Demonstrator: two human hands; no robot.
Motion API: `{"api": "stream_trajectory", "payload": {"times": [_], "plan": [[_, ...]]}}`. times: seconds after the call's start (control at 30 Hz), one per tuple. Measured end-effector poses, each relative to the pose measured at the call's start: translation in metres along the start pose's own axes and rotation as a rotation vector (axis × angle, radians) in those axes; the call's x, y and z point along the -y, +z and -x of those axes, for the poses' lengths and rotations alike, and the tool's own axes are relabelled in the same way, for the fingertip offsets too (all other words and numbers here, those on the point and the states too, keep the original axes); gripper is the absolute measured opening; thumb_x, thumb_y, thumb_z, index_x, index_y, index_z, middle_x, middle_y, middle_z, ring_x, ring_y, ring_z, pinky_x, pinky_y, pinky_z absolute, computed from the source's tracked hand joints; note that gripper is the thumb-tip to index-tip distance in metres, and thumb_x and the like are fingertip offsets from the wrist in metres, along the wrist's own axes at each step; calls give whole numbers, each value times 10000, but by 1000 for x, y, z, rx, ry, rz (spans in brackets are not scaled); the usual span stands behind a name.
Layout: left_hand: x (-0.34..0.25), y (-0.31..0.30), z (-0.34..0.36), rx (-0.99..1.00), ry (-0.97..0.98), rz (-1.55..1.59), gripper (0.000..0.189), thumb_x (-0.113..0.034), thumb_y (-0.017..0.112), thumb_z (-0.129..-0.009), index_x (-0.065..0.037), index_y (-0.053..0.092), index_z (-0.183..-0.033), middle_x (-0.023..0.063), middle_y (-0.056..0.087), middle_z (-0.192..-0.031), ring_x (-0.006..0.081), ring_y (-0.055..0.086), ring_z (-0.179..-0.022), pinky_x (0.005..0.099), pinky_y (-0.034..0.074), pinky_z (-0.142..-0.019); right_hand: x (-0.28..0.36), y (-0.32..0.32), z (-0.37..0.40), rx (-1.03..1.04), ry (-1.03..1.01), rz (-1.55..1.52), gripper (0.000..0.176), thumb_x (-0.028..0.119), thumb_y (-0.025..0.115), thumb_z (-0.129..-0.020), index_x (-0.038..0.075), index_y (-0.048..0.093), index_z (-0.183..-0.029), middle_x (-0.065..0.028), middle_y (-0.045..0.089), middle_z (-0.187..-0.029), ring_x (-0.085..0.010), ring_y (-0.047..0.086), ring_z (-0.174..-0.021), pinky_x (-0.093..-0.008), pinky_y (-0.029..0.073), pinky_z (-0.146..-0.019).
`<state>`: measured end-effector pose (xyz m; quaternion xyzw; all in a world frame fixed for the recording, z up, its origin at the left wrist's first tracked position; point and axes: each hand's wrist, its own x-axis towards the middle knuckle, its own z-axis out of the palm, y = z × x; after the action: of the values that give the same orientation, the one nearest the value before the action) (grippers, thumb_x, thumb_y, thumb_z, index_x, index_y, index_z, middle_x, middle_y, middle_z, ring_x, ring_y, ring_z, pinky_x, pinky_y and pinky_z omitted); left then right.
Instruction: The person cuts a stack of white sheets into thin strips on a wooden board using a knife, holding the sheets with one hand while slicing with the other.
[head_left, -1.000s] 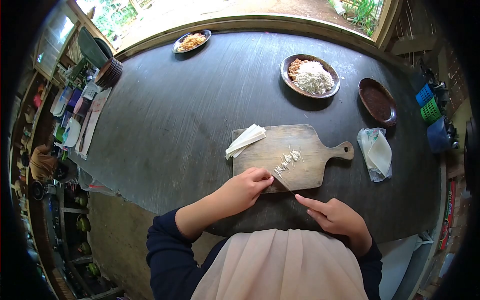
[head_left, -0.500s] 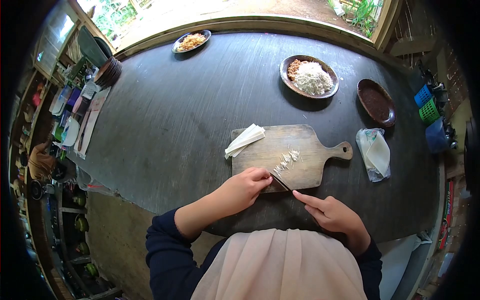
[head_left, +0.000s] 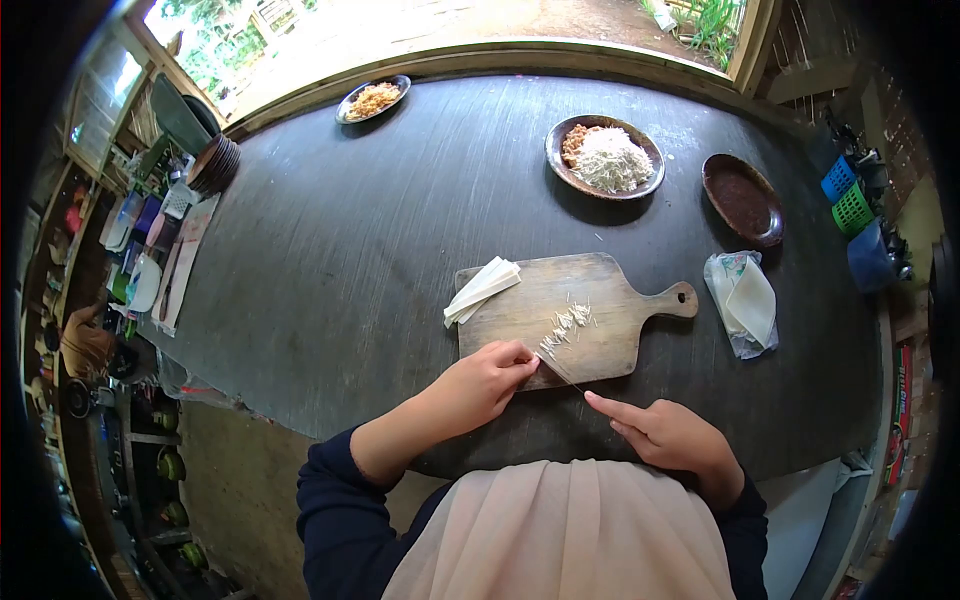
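On the wooden cutting board (head_left: 600,340), fine white slivers (head_left: 566,328) lie scattered in a rough line. My left hand (head_left: 485,382) is closed at the board's near edge, its fingertips pinching a white strip (head_left: 536,361) that they mostly hide. My right hand (head_left: 668,432) grips a knife, index finger stretched forward along it; the handle is hidden in the palm. The thin knife blade (head_left: 563,374) slants across the board's near edge, its tip close to my left fingertips. A stack of longer white strips (head_left: 482,289) rests across the board's upper left corner.
Right of the board lies a plastic packet with white sheets (head_left: 743,305). Beyond stand a plate of white shreds and orange-brown food (head_left: 607,191), a brown oval dish (head_left: 741,200) and a plate of orange shreds (head_left: 374,101). Stacked brown plates (head_left: 214,165) stand at far left.
The knife blade has turned slightly between my hands and now looks thinner and brighter. Both hands stay at nearly the same place on the board. The whole view has shifted a little.
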<state>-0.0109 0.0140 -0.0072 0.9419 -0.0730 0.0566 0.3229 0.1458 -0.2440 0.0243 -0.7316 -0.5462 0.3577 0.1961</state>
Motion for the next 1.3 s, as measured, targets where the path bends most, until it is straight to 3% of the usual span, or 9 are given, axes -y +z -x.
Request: {"api": "stream_trajectory", "payload": {"times": [0.13,0.47,0.73,0.83,1.03,1.3], "plan": [[0,-2,0,-9,22,-10,387,88,614,-819,5,627,-1197,123,592,-1160,304,598,-1050,371,510,-895,1,5,-5,-81,-2,-20,526,181,519,-983,260,402,-1489,-213,544,-579,-379,561,-510,-468,473,-564],[-2,-1,-1,-44,44,-20,313,53,630,-806,34,628,-1118,122,576,-1114,309,584,-1016,372,502,-888,-3,7,-6,-47,-56,-72,526,175,536,-973,243,420,-1481,-200,541,-572,-373,552,-488,-461,466,-539],[-3,-3,-1,-8,17,-38,370,80,636,-798,19,630,-1164,135,584,-1157,314,596,-1052,378,507,-896,10,13,-10,-172,-58,98,525,134,577,-935,225,480,-1442,-176,556,-567,-352,561,-483,-436,476,-518],[-2,-2,-1,-3,13,-24,379,78,636,-799,15,630,-1173,133,586,-1153,312,597,-1045,379,508,-890,9,6,-5,-73,-25,105,579,165,550,-948,264,393,-1497,-179,563,-556,-361,584,-493,-460,492,-529],[-2,-4,-2,5,15,-10,387,84,623,-810,10,628,-1191,128,593,-1155,301,599,-1046,372,510,-886,5,-3,3,10,15,33,566,175,542,-960,271,393,-1497,-200,543,-554,-366,566,-486,-457,482,-540],[0,-2,-1,4,15,-13,383,87,621,-808,17,626,-1184,127,590,-1170,305,594,-1068,375,506,-908,3,4,-3,-111,-66,-1,533,176,553,-963,245,428,-1476,-188,542,-565,-364,558,-491,-452,467,-529]]}}
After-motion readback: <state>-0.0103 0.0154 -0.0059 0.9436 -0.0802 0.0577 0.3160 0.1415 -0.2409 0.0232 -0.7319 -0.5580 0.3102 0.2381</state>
